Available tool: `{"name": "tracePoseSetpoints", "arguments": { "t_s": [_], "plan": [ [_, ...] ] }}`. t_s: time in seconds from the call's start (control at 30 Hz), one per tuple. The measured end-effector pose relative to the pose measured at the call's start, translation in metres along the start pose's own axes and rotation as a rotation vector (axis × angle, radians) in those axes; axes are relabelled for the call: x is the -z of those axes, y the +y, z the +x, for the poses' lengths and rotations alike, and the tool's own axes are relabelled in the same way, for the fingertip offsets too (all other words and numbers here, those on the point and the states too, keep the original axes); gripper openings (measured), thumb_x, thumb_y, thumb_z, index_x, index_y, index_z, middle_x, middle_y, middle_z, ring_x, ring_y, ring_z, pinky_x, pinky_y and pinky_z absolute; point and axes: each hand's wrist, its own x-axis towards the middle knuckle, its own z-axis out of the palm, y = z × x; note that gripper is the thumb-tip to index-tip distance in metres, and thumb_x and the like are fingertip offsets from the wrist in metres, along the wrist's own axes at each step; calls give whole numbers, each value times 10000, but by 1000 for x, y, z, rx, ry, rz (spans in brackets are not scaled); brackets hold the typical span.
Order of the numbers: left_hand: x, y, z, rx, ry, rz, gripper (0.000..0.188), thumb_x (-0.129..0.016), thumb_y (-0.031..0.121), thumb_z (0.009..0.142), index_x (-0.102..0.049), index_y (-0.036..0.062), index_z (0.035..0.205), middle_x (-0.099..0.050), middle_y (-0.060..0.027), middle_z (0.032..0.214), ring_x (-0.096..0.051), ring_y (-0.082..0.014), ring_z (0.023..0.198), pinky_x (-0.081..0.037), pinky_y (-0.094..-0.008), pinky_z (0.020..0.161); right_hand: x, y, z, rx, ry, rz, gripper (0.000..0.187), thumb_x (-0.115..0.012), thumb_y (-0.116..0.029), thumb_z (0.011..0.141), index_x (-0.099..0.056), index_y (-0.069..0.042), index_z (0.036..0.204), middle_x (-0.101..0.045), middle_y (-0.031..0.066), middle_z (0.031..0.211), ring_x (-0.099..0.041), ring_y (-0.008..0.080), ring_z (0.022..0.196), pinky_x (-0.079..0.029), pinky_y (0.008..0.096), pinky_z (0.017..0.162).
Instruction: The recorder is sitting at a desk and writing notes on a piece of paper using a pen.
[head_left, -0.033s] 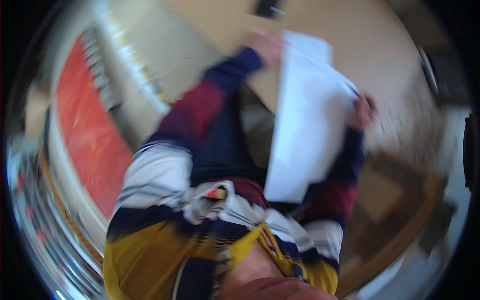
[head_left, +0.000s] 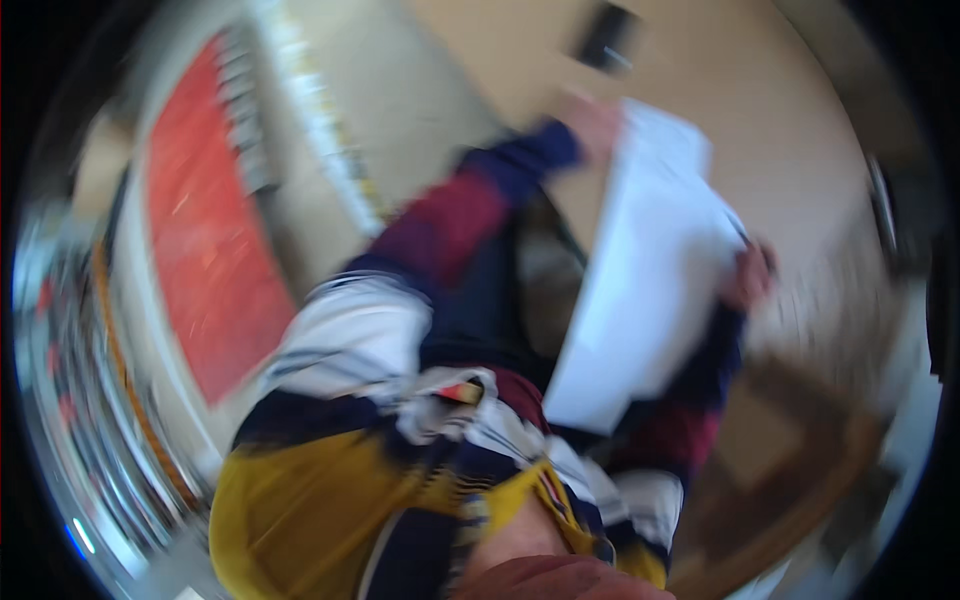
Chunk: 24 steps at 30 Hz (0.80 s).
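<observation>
A large white sheet of paper (head_left: 635, 260) hangs slantwise in front of my body, its lower end near my lap. My left hand (head_left: 597, 128), blurred by motion, grips its upper left edge. My right hand (head_left: 750, 275) is closed at the sheet's right edge, lower down and nearer to me. A small dark sliver shows between that hand and the paper; blur hides what it is. The sheet covers part of my right forearm.
A brown tabletop (head_left: 740, 90) lies beyond the paper, with a black rectangular object (head_left: 605, 38) on it. A red panel (head_left: 205, 240) is at the left, beside a yellow-and-white strip (head_left: 320, 110). A brown wooden piece (head_left: 800, 470) stands at lower right.
The whole view has shifted, so hands, paper and background all appear farther right and lower. Both hands keep their places on the paper. More of the black object shows.
</observation>
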Motion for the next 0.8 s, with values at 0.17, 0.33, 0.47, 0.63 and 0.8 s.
{"name": "tracePoseSetpoints", "arguments": {
  "t_s": [0.17, 0.33, 0.47, 0.63, 0.8],
  "plan": [
    [-15, -7, -26, 3, 75, -42, 165, -509, 279, 855, -530, 115, 860, -606, -155, 663, -583, -340, 559, -424, -500, 672, -16, -77, 48, -1325, 261, 607, 443, -507, -356, 970, -539, -39, 1278, -673, 121, 1036, -615, 212, 925, -510, 310, 769],
    [0, 3, -21, 113, 165, -128, 209, -513, 278, 851, -530, 72, 880, -599, -136, 608, -593, -358, 525, -452, -482, 754, 43, -90, 29, -1000, -219, -27, 384, -517, -283, 986, -554, -25, 1268, -661, 162, 1099, -615, 250, 1008, -492, 354, 865],
    [-5, 7, -9, 41, 113, -117, 237, -505, 278, 852, -547, 47, 886, -608, -116, 605, -592, -357, 511, -457, -505, 718, 84, -116, -18, -614, -308, -245, 324, -563, -213, 968, -583, -6, 1216, -656, 163, 1114, -615, 270, 1028, -489, 377, 885],
    [-32, -7, 0, 43, 112, -95, 131, -557, 249, 808, -589, 141, 876, -641, -88, 745, -636, -313, 643, -468, -502, 557, 107, -184, -40, -756, -189, -426, 310, -636, -65, 909, -570, -8, 1207, -647, 129, 1100, -606, 213, 1013, -486, 339, 897],
    [1, -22, -18, 16, 197, -79, 228, -484, 306, 957, -550, 107, 870, -637, -82, 674, -604, -291, 611, -385, -422, 686, 115, -246, -46, -1198, 40, -10, 310, -595, -106, 950, -527, -2, 1234, -640, 99, 1056, -600, 163, 943, -484, 290, 861]
  ]
}}
